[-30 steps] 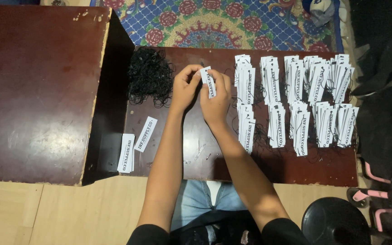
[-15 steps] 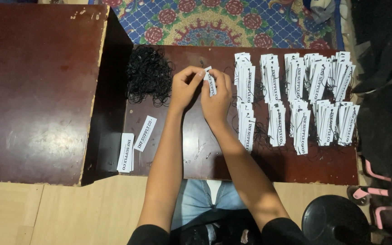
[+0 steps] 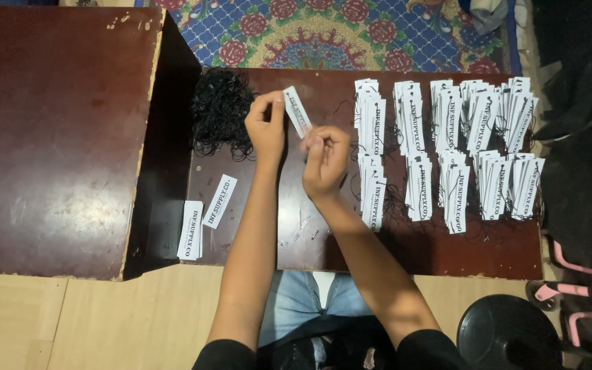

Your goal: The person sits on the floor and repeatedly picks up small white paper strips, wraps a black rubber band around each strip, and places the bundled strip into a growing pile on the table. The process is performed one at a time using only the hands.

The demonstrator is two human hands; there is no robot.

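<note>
So the low dark table [image 3: 289,233] was the anchor for everything here. The left hand [image 3: 267,127] hovered over its back-left part with thumb and fingers pinched together on one white paper tag [image 3: 297,111], which stuck up and tilted away to the right, probably held by its end so the other end stayed free to work on. The right hand [image 3: 325,159] sat just beside it, nearer the table's middle, fingers curled in tight as if pinching something very thin (likely a bit of the black string, but it was too fine for me to tell what, if anything, was in there).

The pile of black string loops [image 3: 220,113] lay at the table's back-left corner, right next to the left hand, which made sense as a supply within easy reach. Two loose tags [image 3: 207,212] lay flat at the front-left edge of the table, apart from the rest, no string showing on them as far as I could see.

The whole right half of the table was covered with stacks of tags [image 3: 447,147] in two rough rows, thin black threads trailing between them, so that side looked like where the strung ones got laid out in batches. A taller brown table [image 3: 56,137] stood against the low table's left side, and a patterned rug [image 3: 323,34] showed behind it.
</note>
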